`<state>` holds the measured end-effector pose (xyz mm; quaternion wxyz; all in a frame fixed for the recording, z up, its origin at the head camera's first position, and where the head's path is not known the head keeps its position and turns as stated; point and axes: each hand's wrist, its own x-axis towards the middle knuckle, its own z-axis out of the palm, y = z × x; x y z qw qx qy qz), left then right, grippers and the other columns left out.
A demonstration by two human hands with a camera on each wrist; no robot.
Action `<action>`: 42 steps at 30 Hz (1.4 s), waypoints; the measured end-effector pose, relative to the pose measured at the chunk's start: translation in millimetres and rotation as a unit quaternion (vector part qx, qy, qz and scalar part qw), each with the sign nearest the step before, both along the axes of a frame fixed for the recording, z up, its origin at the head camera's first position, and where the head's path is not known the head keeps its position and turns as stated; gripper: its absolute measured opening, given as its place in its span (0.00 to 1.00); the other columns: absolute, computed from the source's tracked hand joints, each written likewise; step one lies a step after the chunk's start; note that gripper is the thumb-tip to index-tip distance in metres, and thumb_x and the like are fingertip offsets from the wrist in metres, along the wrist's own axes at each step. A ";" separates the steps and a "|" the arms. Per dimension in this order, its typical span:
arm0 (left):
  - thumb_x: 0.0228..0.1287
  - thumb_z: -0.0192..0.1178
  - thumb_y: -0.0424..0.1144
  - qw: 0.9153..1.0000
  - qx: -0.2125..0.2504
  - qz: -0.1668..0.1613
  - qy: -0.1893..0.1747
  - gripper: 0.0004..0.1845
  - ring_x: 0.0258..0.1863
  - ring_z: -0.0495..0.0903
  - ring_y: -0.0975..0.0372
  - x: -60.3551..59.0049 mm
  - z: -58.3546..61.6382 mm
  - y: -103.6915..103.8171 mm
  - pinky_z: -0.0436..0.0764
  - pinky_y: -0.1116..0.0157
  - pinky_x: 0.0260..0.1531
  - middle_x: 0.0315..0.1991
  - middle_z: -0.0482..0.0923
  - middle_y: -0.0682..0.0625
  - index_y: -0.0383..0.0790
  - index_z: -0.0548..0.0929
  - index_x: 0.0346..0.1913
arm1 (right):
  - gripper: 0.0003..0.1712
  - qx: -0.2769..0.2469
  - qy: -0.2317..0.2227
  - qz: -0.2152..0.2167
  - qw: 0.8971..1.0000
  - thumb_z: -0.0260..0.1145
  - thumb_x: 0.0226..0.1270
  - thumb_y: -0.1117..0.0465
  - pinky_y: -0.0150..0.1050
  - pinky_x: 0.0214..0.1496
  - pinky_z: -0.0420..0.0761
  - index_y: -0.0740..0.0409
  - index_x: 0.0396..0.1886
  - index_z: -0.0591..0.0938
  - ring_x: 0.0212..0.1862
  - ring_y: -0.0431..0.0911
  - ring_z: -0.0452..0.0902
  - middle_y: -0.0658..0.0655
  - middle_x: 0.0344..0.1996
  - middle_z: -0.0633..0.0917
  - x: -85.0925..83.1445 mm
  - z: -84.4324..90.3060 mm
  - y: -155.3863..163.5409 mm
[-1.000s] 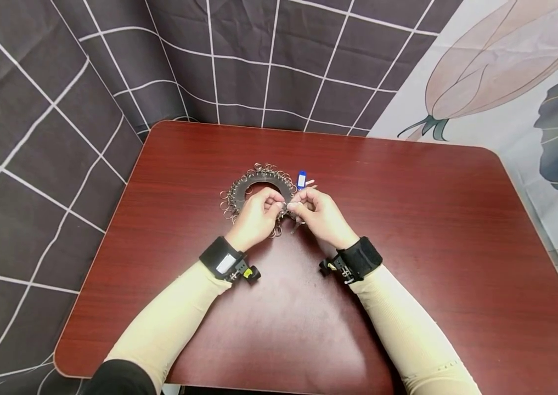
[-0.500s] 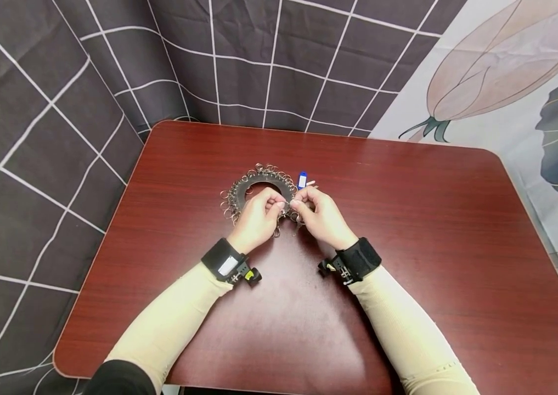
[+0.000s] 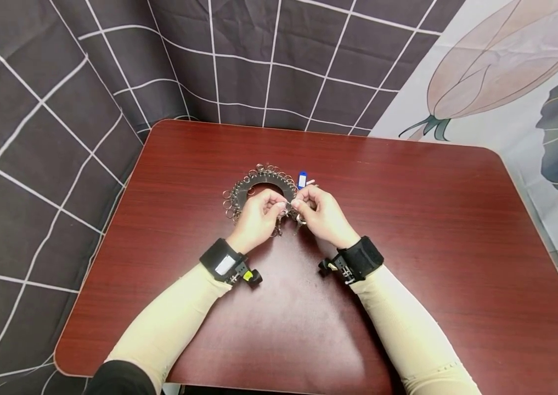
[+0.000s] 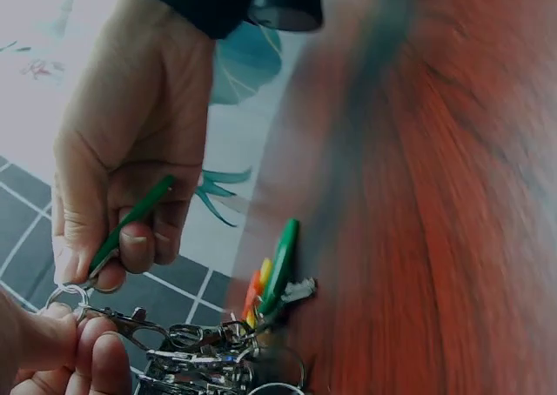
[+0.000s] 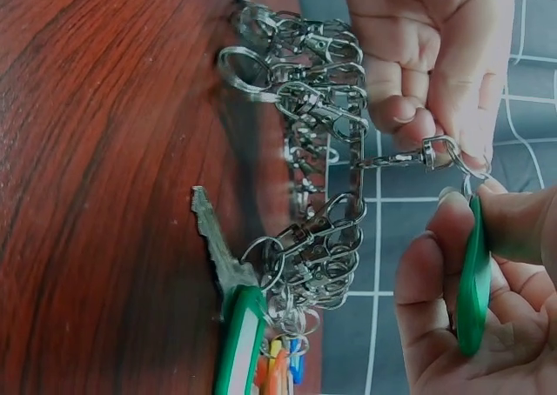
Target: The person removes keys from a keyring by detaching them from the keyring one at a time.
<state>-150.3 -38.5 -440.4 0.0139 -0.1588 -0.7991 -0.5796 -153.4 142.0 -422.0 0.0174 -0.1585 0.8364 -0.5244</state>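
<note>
A person is sitting at a red-brown table (image 3: 407, 230) and both hands are working close together near its middle. The left hand (image 3: 257, 215) is pinching a small metal clip (image 5: 432, 154) between its thumb and first fingers. The clip is hanging on the edge of a round dark key holder (image 3: 259, 178) that has lots of shiny clips (image 5: 313, 90) all around it. The key holder is lying flat on the table, just past the hands, and the left hand is partly covering its near side.

The right hand (image 3: 322, 215) is holding a green key tag (image 5: 474, 277) tight, with the thumb on one side and the fingers curled round the other. A little ring (image 4: 74, 292) at the end of the green tag is touching the clip that the left hand is pinching, so the two hands are almost meeting there.

More tags are already hanging on the holder. A second green tag (image 5: 239, 343) with a silver key (image 5: 213, 238) is lying on the table beside the clips, and orange and yellow tags are sitting next to it. A blue tag (image 3: 301, 179) is sticking out at the far right side of the holder.

Both arms are wearing pale sleeves and black wrist bands (image 3: 364, 255). Behind the table a dark cloth with white lines (image 3: 61, 109) is hanging
</note>
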 end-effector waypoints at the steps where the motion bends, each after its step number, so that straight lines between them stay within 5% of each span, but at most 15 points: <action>1: 0.67 0.58 0.29 1.000 0.011 -0.001 -0.008 0.03 0.32 0.81 0.60 -0.5 -0.6 0.1 0.80 0.66 0.38 0.33 0.81 0.46 0.33 0.80 0.40 | 0.04 -0.003 -0.003 0.001 1.000 0.63 0.68 0.67 0.32 0.21 0.70 0.60 0.32 0.77 0.23 0.60 0.75 0.62 0.20 0.78 0.2 0.6 0.0; 6: 0.67 0.58 0.28 1.000 0.024 -0.002 -0.015 0.04 0.33 0.81 0.60 -1.8 1.4 0.4 0.81 0.66 0.38 0.33 0.82 0.46 0.32 0.80 0.41 | 0.03 -0.012 -0.005 0.001 1.000 0.62 0.68 0.67 0.31 0.22 0.72 0.62 0.33 0.77 0.25 0.64 0.76 0.67 0.21 0.79 1.1 0.9 -0.2; 11: 0.67 0.57 0.29 1.000 -0.023 -0.005 0.008 0.03 0.32 0.82 0.61 -0.5 8.1 0.8 0.80 0.66 0.38 0.33 0.81 0.47 0.34 0.81 0.40 | 0.03 -0.010 0.005 -0.007 1.000 0.62 0.68 0.68 0.32 0.23 0.73 0.62 0.33 0.77 0.25 0.61 0.76 0.65 0.22 0.79 1.0 -2.1 1.7; 18: 0.66 0.59 0.30 0.996 -0.079 -0.009 0.045 0.03 0.34 0.82 0.62 -0.6 15.4 0.6 0.79 0.66 0.39 0.34 0.82 0.49 0.37 0.82 0.39 | 0.04 0.003 0.022 -0.007 1.000 0.64 0.67 0.66 0.32 0.22 0.69 0.61 0.32 0.78 0.21 0.43 0.71 0.56 0.20 0.77 -0.6 -1.2 4.9; 25: 0.67 0.58 0.32 0.989 -0.131 -0.017 0.059 0.03 0.36 0.78 0.62 -3.1 14.4 0.9 0.76 0.64 0.41 0.35 0.82 0.51 0.38 0.82 0.39 | 0.04 0.000 0.008 0.004 1.000 0.63 0.68 0.66 0.32 0.21 0.67 0.63 0.34 0.78 0.20 0.42 0.69 0.61 0.21 0.78 -1.5 3.9 5.9; 33: 0.69 0.56 0.32 0.988 -0.144 -0.033 0.045 0.06 0.37 0.79 0.62 -4.0 12.6 0.2 0.77 0.65 0.42 0.37 0.81 0.49 0.37 0.82 0.43 | 0.03 0.007 0.014 -0.009 1.000 0.62 0.68 0.66 0.32 0.24 0.70 0.59 0.34 0.77 0.23 0.42 0.71 0.58 0.23 0.78 -4.1 -0.6 6.7; 42: 0.67 0.59 0.34 0.986 -0.150 -0.068 -0.011 0.04 0.35 0.81 0.63 -4.7 12.0 -0.4 0.79 0.67 0.40 0.35 0.81 0.51 0.38 0.80 0.42 | 0.04 0.005 0.010 -0.006 1.000 0.63 0.68 0.65 0.32 0.23 0.69 0.58 0.33 0.77 0.22 0.42 0.71 0.57 0.21 0.77 -0.9 4.4 5.9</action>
